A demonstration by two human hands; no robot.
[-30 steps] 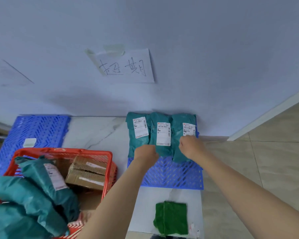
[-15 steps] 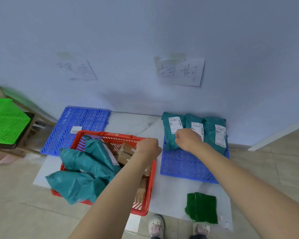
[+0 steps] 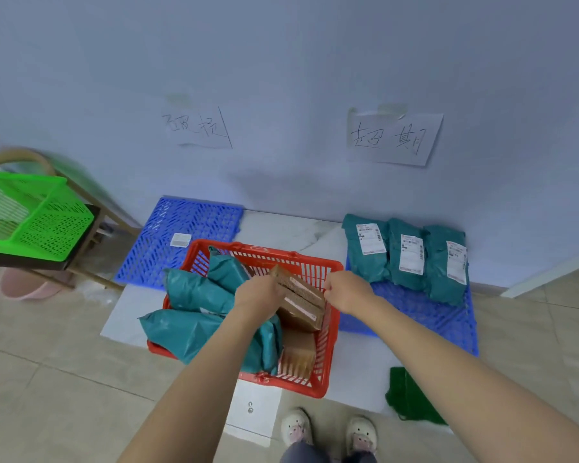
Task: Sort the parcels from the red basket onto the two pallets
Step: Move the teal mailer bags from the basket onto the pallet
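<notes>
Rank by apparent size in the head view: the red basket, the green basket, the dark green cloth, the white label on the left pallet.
1. Red basket
2. Green basket, cut off at the frame edge and farther away, so true size is unsure
3. Dark green cloth
4. White label

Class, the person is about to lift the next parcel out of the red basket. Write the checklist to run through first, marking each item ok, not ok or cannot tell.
1. Left hand grips the cardboard box: ok.
2. Right hand has hold of the box: cannot tell; it is at the box's edge.
3. Box free of the teal bags: ok, it lies on top.
4. Right pallet has bare space: ok, in front of three bags.
5. Left pallet has space: ok.
6. Which pallet suits this box: cannot tell.
</notes>
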